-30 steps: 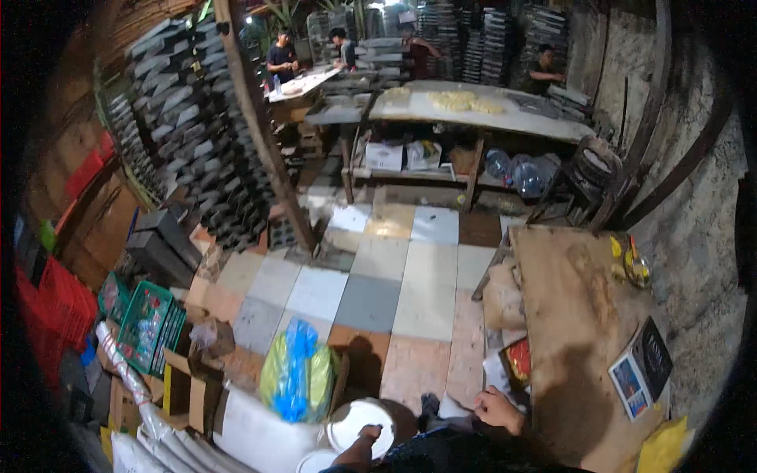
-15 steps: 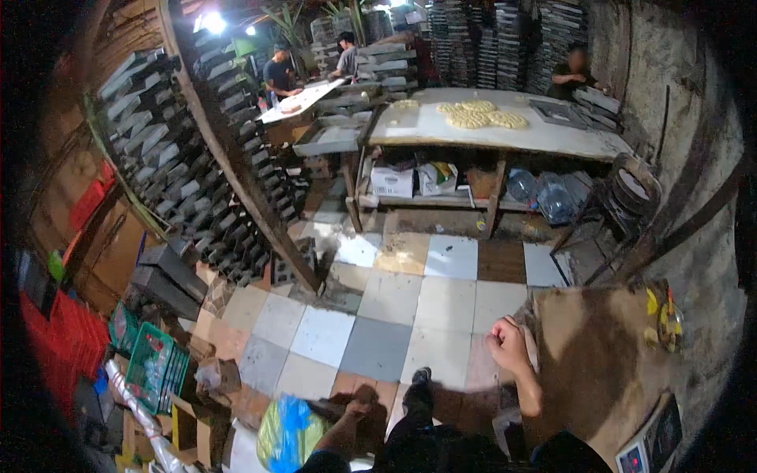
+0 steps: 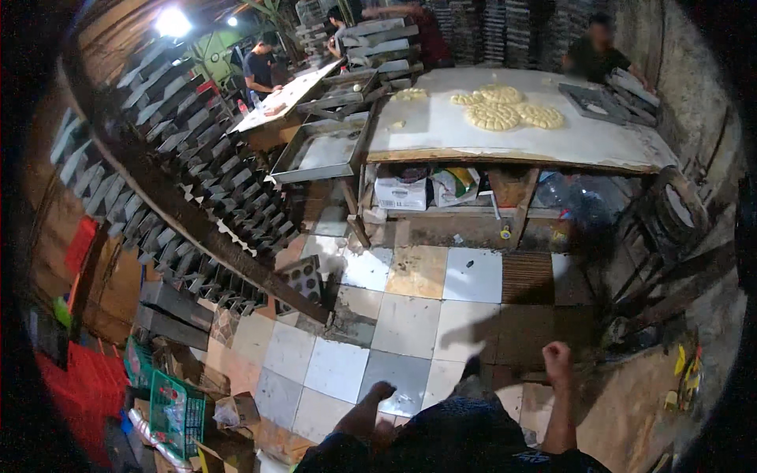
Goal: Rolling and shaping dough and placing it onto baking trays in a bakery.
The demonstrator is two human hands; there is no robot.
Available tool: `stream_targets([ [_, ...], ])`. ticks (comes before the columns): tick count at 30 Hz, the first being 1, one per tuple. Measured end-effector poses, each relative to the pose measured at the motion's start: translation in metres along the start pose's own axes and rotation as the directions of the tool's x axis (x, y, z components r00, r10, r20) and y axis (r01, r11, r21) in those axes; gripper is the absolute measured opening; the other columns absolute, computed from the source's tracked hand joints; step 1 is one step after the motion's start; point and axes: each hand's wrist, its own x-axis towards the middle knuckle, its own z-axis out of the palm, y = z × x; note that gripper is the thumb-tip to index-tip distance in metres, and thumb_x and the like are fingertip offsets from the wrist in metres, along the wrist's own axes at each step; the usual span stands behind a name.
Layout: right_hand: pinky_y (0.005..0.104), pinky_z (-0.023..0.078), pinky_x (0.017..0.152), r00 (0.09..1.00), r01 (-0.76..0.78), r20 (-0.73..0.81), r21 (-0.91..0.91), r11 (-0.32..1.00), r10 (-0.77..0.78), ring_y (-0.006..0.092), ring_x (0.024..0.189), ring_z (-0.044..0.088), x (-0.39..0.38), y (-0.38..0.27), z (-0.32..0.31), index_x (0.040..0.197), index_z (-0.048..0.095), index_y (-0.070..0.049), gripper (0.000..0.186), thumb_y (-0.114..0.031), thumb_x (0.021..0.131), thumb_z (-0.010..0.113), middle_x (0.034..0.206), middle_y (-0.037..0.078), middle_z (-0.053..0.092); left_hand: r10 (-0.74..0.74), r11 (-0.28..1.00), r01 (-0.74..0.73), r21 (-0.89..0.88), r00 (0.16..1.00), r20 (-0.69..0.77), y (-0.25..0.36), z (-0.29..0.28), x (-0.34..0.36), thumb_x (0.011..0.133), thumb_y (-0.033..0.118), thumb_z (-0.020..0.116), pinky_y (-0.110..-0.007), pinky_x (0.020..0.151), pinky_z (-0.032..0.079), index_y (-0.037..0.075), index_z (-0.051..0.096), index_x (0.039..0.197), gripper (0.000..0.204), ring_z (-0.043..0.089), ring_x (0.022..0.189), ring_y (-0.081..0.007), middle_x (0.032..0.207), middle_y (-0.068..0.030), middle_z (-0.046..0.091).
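Note:
My left hand [image 3: 382, 392] hangs low over the tiled floor with its fingers curled in, and nothing shows in it. Farther right, my right hand [image 3: 558, 364] is raised in a loose fist, also without anything visible in it. Neither touches an object. Ahead stands a long work table [image 3: 434, 142] with a pale top. Round scored pieces of dough [image 3: 493, 116] lie on it, with a smaller strip of dough [image 3: 409, 94] towards the left. An empty-looking metal tray [image 3: 322, 150] sits at the table's left end.
Stacked metal pans [image 3: 165, 150] rise on the left behind a slanting wooden post [image 3: 181, 213]. Green crates [image 3: 175, 414] and boxes stand at lower left. A brown board [image 3: 631, 402] lies at right, below a dark chair [image 3: 670, 213]. Co-workers [image 3: 259, 67] [image 3: 599, 55] stand around the far tables.
The view has moved nearer to the dough table. My right hand is farther right and lower. The green and blue plastic bag by my left hand has left the view.

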Motion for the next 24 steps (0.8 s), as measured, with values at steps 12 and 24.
stream_targets([
  [12,0.0347,0.047,0.073,0.959,-0.139,-0.245,0.037,0.99,0.144,0.0197,0.079,0.058,0.376,0.017,0.093,0.091,0.059,-0.005,0.018,-0.023,0.09,0.059,0.084,0.008,0.061,-0.106,0.6,0.463,-0.652,0.854,0.509,0.09,-0.228,0.274,0.077,0.052,0.072,-0.039,0.083,0.05,0.004,0.036,0.14,0.086,0.064,0.088,-0.0258,0.099,-0.0151,0.068],
  [24,0.0391,0.045,0.064,0.941,0.326,0.013,0.243,0.913,-0.339,0.0281,0.069,0.055,0.689,-0.187,0.324,0.08,0.055,-0.005,0.014,-0.006,0.071,0.066,0.073,0.01,0.052,-0.248,0.686,-0.234,-0.689,0.815,-0.524,0.036,-0.534,0.487,0.08,0.024,0.069,-0.035,0.063,0.051,0.002,0.061,0.111,0.038,0.063,0.073,-0.0236,0.087,-0.0146,0.064],
])
